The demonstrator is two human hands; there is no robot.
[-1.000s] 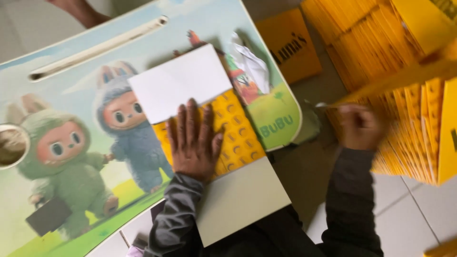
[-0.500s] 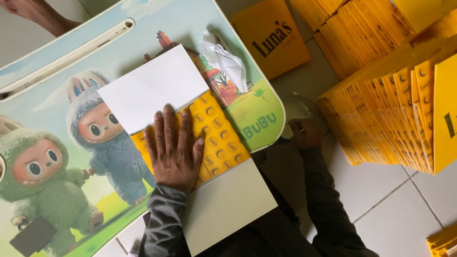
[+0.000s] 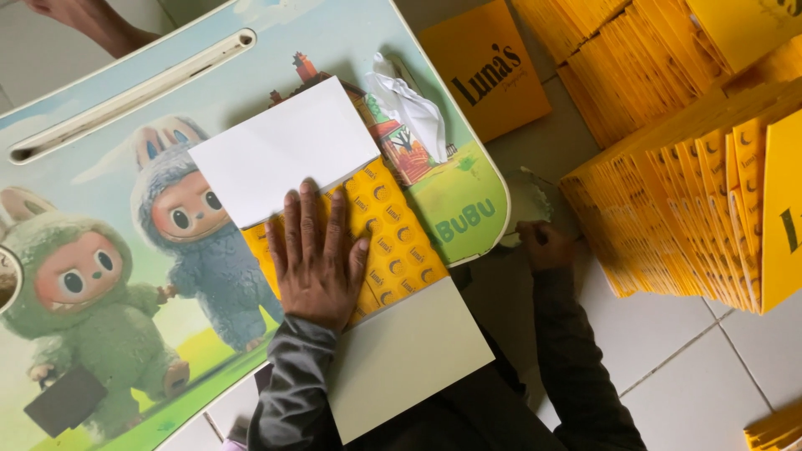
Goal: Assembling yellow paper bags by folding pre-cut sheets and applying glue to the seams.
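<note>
My left hand [image 3: 316, 255] lies flat, fingers spread, on a yellow patterned sheet [image 3: 393, 238] with white flaps at its far end [image 3: 284, 150] and near end [image 3: 405, 355]. The sheet rests on a small table [image 3: 125, 100] printed with cartoon furry creatures. My right hand [image 3: 545, 244] is down beside the table's right edge, fingers closed around a thin stick-like tool whose tip reaches a small pale container [image 3: 526, 200] on the floor. Both arms wear dark grey sleeves.
A crumpled white tissue [image 3: 411, 113] lies on the table beyond the sheet. Rows of stacked yellow folded pieces [image 3: 693, 192] fill the floor at right, and one flat yellow piece [image 3: 489, 71] lies farther off. Another person's limb [image 3: 83, 21] shows at top left.
My right hand has come away from the yellow stacks and dropped to the small container beside the table. The left hand stays pressed on the sheet. The view has shifted.
</note>
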